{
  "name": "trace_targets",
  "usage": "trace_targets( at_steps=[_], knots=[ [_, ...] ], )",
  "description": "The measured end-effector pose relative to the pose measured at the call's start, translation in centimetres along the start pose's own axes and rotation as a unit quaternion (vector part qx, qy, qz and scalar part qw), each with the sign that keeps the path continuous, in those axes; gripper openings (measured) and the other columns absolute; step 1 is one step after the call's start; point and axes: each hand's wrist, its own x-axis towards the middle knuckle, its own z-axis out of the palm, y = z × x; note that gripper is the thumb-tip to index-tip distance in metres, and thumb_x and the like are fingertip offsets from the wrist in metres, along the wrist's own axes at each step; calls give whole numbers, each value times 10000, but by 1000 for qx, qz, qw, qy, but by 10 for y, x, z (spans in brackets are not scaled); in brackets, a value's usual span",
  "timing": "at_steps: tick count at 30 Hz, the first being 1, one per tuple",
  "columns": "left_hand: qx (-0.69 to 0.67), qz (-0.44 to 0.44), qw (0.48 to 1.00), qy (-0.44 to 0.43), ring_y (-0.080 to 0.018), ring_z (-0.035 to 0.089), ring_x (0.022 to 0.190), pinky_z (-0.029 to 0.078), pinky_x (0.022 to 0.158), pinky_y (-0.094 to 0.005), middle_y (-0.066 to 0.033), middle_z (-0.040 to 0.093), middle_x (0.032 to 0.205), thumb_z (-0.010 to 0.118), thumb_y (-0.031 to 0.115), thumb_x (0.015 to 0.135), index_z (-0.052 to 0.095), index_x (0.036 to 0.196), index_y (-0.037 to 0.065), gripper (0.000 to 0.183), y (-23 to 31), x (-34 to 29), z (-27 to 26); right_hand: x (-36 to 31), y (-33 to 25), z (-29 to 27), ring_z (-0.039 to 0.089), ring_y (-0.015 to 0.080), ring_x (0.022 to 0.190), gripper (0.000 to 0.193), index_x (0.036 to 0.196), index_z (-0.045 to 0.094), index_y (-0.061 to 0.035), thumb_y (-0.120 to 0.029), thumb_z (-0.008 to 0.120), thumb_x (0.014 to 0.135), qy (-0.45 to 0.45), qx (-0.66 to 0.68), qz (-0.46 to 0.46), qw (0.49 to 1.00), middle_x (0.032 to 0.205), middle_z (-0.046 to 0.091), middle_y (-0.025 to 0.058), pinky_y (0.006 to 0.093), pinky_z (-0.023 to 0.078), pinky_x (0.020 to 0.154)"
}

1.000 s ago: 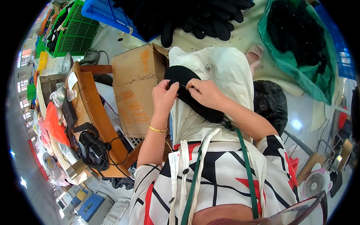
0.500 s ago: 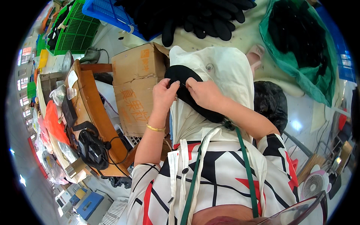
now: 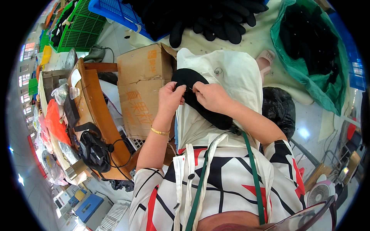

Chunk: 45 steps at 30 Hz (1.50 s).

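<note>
A long black sole-shaped piece [image 3: 210,112] lies slantwise over the white cloth [image 3: 241,77] on my lap. My left hand [image 3: 172,95] is closed on its left edge near the upper end, thumb on top. Close beside it, my right hand [image 3: 210,96] is pinched shut above the piece's surface. A thin pale glint shows at the right fingertips; it is too small to name. The lower end of the piece points toward my waist, by a green strap [image 3: 250,165].
Black pieces of similar shape heap [image 3: 216,19] beside a blue crate [image 3: 115,13] ahead. A green sack [image 3: 277,38] of black items stands at the far right. Left are a cardboard box [image 3: 135,104] and a wooden table [image 3: 96,115]; a black plastic bag [image 3: 278,109] sits right.
Both hands stay at nearly the same spot on the black piece. The right fingers have shifted very slightly; the whole view has tilted a little.
</note>
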Motion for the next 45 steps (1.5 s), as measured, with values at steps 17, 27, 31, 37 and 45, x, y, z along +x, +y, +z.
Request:
trace_targets(
  at_steps=[17,27,31,37,45],
  knots=[
    [-43,-53,996,-55,-71,521,465,427,419,-213,-11,581,646,653,170,861,599,761,61,158,6,4,-10,0,0,12,624,367,623,107,944,453,-40,-121,498,892,-5,-127,-32,991,665,624,160,483,461,526],
    [-58,-65,995,-42,-72,500,449,406,406,-216,-8,570,629,651,157,842,586,725,70,159,3,7,-9,0,-4,4,623,345,632,99,924,453,-51,-89,512,853,-6,-159,-66,985,665,619,131,458,469,531],
    [-53,-64,996,-45,-70,500,449,404,407,-214,-5,570,626,657,154,832,588,713,79,156,3,8,-9,2,-5,-1,627,354,645,87,936,480,-60,-99,514,866,-19,-158,-58,986,677,626,143,470,468,536],
    [-45,-53,995,-64,-68,516,470,404,424,-208,3,572,630,661,169,841,589,715,87,166,2,8,-11,6,-4,-9,626,373,665,96,978,506,-65,-134,498,912,-59,-132,-33,989,704,632,164,485,462,558],
    [-37,-76,992,-98,-75,528,482,417,434,-214,5,569,646,648,175,861,575,727,94,173,4,13,-14,3,-2,3,639,370,697,92,943,458,-48,-76,495,863,-8,-107,-36,994,706,633,157,481,483,578]
  ],
)
